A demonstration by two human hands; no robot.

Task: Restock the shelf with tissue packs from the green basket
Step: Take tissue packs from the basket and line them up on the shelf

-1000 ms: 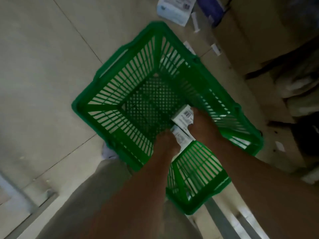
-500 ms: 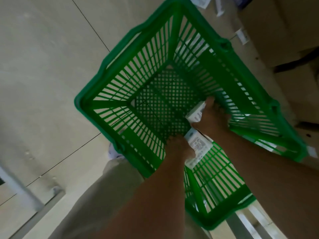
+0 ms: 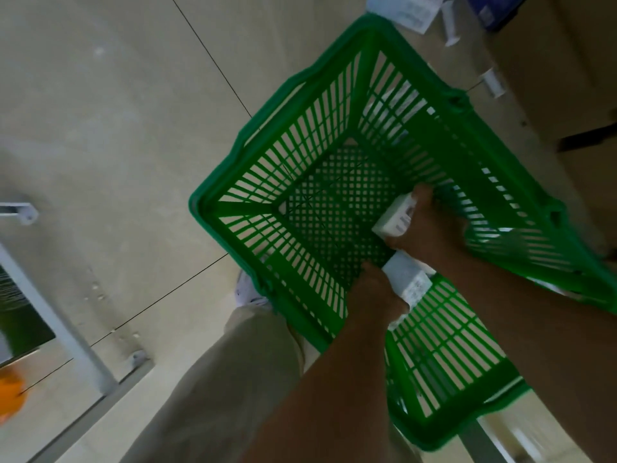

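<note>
Pale tiled floor [image 3: 117, 128] carrying the basket [image 3: 367, 61], viewed from above. Both hands reach inside: left hand [image 3: 377, 295] grips one tissue pack [image 3: 409, 282], right hand [image 3: 425, 228] grips a second pack [image 3: 395, 217], both low near the mesh bottom. Packs are judged light, soft and film-wrapped, hence slightly slippery; best held across the short sides without crushing. Cardboard boxes [image 3: 551, 61] stand right; a metal shelf frame [image 3: 65, 329] stands left. One white package [image 3: 407, 11] lies on the floor beyond the far corner.

I see glossy green plastic in the basket [image 3: 364, 78], smooth white wrapping on the tissue packs [image 3: 409, 282], matt floor tiles [image 3: 117, 128] upper left, and a beige cloth trouser leg [image 3: 233, 379].
</note>
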